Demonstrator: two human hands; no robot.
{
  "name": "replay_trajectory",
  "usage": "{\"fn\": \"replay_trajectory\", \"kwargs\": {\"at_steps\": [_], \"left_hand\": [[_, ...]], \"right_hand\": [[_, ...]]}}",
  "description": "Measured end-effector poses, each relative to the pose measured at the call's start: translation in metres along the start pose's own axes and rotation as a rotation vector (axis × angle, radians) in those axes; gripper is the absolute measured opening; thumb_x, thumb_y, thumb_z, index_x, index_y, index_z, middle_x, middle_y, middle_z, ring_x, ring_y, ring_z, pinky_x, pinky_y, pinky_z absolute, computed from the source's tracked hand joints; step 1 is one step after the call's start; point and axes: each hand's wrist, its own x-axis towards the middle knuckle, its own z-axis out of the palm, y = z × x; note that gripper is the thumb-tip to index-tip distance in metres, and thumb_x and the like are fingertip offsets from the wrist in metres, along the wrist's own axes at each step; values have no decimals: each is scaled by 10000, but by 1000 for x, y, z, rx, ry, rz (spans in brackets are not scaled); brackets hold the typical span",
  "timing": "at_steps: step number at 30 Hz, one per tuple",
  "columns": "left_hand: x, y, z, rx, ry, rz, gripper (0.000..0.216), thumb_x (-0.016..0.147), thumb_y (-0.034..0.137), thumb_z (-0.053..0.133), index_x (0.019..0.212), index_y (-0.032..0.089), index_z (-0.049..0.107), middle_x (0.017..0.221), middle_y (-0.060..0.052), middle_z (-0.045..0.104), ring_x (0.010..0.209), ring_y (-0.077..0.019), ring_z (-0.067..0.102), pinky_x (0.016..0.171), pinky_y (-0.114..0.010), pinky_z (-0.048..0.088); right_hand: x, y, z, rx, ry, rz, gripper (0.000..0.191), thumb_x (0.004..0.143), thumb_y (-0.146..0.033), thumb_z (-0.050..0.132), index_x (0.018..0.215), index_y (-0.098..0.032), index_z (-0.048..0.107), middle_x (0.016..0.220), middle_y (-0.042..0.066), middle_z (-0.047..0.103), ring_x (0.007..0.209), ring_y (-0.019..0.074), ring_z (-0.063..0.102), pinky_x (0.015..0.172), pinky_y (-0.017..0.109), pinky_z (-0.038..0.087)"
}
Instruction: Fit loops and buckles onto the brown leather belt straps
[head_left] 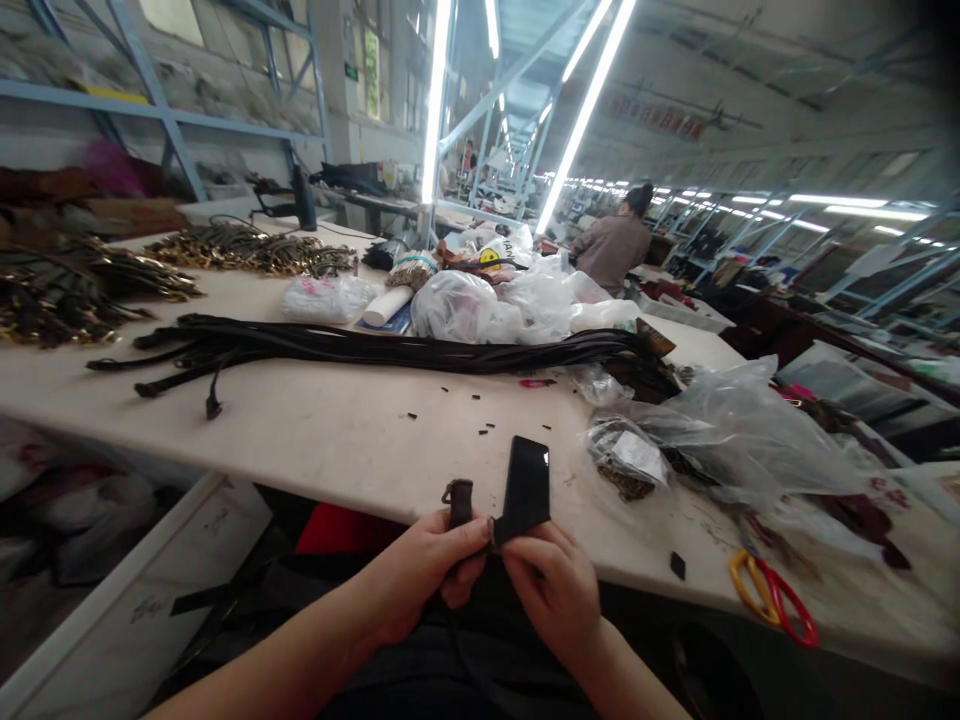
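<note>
My left hand and my right hand meet just in front of the table's near edge, both closed. Between them they pinch a black leather strap piece that stands up glossy above my fingers. A small dark metal buckle end sticks up from my left hand's fingers. The lower part of the strap is hidden behind my hands.
A long bundle of black straps lies across the white table. Metal hardware piles sit at the far left, plastic bags in the middle and right. Scissors with red and yellow handles lie at the right. A person sits beyond.
</note>
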Motion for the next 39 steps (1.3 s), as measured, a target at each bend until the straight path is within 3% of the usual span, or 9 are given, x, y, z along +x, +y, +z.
{"fn": "replay_trajectory", "kwargs": {"at_steps": [5,8,12,16,20,31,34,37,39], "left_hand": [[-3,0,3,130,-50,66,299,829,456,480,775,163,450,506,65,389,435,-62,326,443,-201,250],[-3,0,7,239,-48,94,325,842,469,450,881,154,518,596,33,448,521,-88,405,486,-206,308],[-2,5,5,584,75,274,330,883,435,364,839,164,547,711,-7,527,689,-139,498,656,-247,383],[1,12,-2,960,189,379,278,895,338,328,907,190,563,752,-39,600,708,-179,545,678,-276,384],[7,12,-8,1186,227,460,207,841,224,420,910,207,615,862,-75,657,803,-224,594,728,-300,408],[15,1,-8,1313,127,442,240,851,204,400,859,195,639,793,-91,665,714,-224,599,622,-291,401],[8,6,-7,1336,111,492,218,838,296,463,943,189,622,885,-104,654,805,-245,584,703,-329,411],[-5,20,-4,1147,255,588,297,766,394,573,976,186,600,967,-95,620,930,-246,534,818,-354,390],[-12,27,-1,848,251,412,250,784,410,540,851,173,588,790,-54,609,765,-187,546,693,-301,416]], "right_hand": [[1,-6,1,339,9,462,234,907,-244,405,1098,-250,540,1094,49,566,979,160,553,833,292,461],[4,-14,-1,634,-77,568,204,897,-325,438,1017,-256,588,1247,38,468,1085,182,504,910,307,432],[16,-22,-6,898,32,736,211,892,-391,446,871,-212,555,885,29,583,832,139,564,789,282,456],[32,-24,-8,869,-241,892,340,850,-501,473,836,-162,499,545,-45,399,459,54,348,444,178,280],[38,-24,-4,857,-330,922,444,789,-587,495,748,-148,445,522,-62,317,434,37,226,399,185,138],[35,-19,1,796,-149,964,552,740,-650,500,1012,-170,484,608,-39,400,470,52,313,409,166,203],[36,-19,-5,768,-173,868,421,763,-550,555,912,-156,550,630,-23,424,516,57,334,447,173,255],[34,-17,-13,795,-154,828,263,784,-427,591,878,-184,559,656,-26,445,562,66,365,520,183,320],[33,-17,-14,833,-169,765,199,802,-387,581,861,-198,553,693,-21,461,612,77,406,572,193,354]]}}
